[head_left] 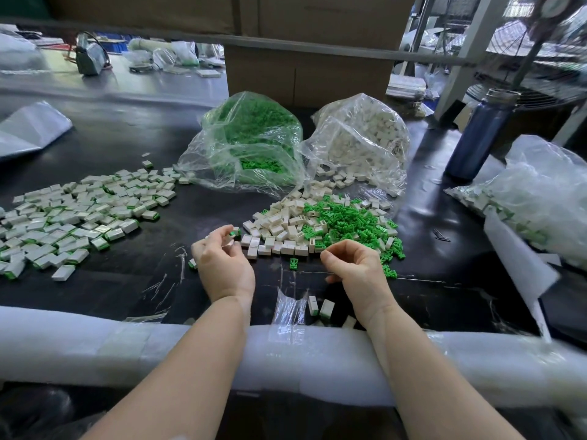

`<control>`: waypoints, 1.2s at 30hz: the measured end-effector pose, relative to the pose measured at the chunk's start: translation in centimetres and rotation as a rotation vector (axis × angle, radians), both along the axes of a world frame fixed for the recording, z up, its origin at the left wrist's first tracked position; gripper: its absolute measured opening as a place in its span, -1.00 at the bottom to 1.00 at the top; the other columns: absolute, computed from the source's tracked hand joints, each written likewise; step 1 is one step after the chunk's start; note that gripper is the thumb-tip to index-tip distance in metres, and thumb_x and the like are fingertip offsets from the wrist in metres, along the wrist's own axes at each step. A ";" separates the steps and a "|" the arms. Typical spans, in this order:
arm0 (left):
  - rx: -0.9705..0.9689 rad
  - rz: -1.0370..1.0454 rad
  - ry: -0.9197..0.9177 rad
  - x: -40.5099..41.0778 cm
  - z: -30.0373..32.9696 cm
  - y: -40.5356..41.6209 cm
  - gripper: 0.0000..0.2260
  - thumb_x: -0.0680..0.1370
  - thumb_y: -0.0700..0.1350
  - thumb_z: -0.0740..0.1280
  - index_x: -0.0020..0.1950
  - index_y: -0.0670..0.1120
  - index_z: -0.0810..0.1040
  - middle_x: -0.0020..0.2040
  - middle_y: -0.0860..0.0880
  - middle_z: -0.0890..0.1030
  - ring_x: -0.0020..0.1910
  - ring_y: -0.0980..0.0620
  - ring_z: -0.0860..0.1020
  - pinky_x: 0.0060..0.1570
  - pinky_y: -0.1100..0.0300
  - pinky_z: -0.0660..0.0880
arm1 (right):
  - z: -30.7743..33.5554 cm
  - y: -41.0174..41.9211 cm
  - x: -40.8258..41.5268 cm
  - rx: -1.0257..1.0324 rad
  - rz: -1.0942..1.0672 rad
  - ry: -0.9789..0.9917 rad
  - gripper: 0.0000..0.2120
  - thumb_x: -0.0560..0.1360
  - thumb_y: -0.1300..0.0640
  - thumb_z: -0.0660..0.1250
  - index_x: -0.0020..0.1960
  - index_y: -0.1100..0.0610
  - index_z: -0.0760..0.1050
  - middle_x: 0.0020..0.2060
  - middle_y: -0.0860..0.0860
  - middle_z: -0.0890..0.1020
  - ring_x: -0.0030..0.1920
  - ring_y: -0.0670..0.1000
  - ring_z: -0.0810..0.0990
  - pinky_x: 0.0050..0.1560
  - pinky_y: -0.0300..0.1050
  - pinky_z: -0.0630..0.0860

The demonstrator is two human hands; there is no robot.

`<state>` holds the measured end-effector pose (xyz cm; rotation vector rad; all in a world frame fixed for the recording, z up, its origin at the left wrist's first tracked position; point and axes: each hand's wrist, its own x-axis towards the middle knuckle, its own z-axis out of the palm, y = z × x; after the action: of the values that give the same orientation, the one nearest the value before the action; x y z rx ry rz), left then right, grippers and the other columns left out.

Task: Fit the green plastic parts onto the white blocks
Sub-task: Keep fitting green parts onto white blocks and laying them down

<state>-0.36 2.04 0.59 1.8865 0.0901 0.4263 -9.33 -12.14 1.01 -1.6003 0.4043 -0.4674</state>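
Green plastic parts (pixel 352 222) lie heaped right of centre in the frame, pointing every way, so we read no shared long axis; the heap touches a pile of loose white blocks (pixel 279 228) on its left. We see the black counter (pixel 444 242) running across the whole frame, its near edge padded by a white foam roll (pixel 317 354) along the bottom. At the left spreads a wide field of finished blocks (pixel 79 214) lying flat, green edges showing. Behind the heaps, in the upper centre, sit a clear bag of green parts (pixel 251 138) and a clear bag of white blocks (pixel 362 138), both mouths facing us. A blue bottle (pixel 476 134) stands upright at the upper right.

Bare counter opens between the finished field and the centre piles, and along the strip before the foam roll, where two blocks (pixel 319 306) stand near our right wrist.

Our left hand (pixel 222 262) pinches a white block with a green part (pixel 233 233) at its fingertips, just beside the white pile. Our right hand (pixel 355 265) is curled, thumb against forefinger; we cannot tell whether it pinches anything. One green part (pixel 293 263) lies flat between the hands.
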 end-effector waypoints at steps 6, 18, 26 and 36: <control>0.097 -0.057 0.126 0.0 -0.1 0.0 -0.61 0.53 -0.30 0.26 0.36 -0.27 0.37 0.35 -0.21 0.26 0.29 -0.15 0.36 0.28 0.21 0.24 | 0.0 -0.1 0.0 -0.012 -0.104 -0.026 -0.78 0.45 0.30 0.37 -0.35 0.12 0.52 -0.51 -0.12 0.51 -0.46 -0.20 0.46 -0.43 -0.32 0.46; 0.424 -0.288 -0.108 -1.3 -0.2 -0.8 -0.85 0.50 -0.24 0.33 0.05 -0.13 0.61 0.08 -0.11 0.51 0.13 -0.11 0.39 0.11 0.13 0.32 | -0.2 -0.9 0.1 -0.438 -0.579 0.168 -0.97 0.46 0.18 0.36 -0.16 0.09 0.54 -0.12 0.06 0.61 -0.01 0.10 0.53 0.06 0.00 0.44; 0.624 -0.517 -0.120 -1.6 -0.7 -1.5 -0.81 0.53 -0.05 0.32 0.12 -0.04 0.58 0.05 0.03 0.53 0.10 0.02 0.42 0.07 0.21 0.36 | -0.3 -1.0 0.0 -0.580 -0.499 0.514 -0.78 0.47 0.19 0.28 0.11 0.06 0.47 0.13 0.06 0.53 0.18 0.13 0.44 0.18 -0.03 0.31; 0.604 -0.645 -0.162 -1.7 -0.7 -1.6 -0.79 0.50 -0.07 0.37 0.11 -0.05 0.60 -0.01 0.04 0.54 0.10 0.03 0.42 0.10 0.32 0.27 | -0.5 -0.5 0.2 -0.636 -0.330 0.285 -0.87 0.51 0.23 0.30 0.02 0.12 0.57 -0.04 0.02 0.61 0.01 0.05 0.54 0.00 -0.21 0.40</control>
<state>-2.06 0.43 -0.15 2.3118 -0.8165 0.1588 -9.13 -12.62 0.50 -2.2414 0.8005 -0.6628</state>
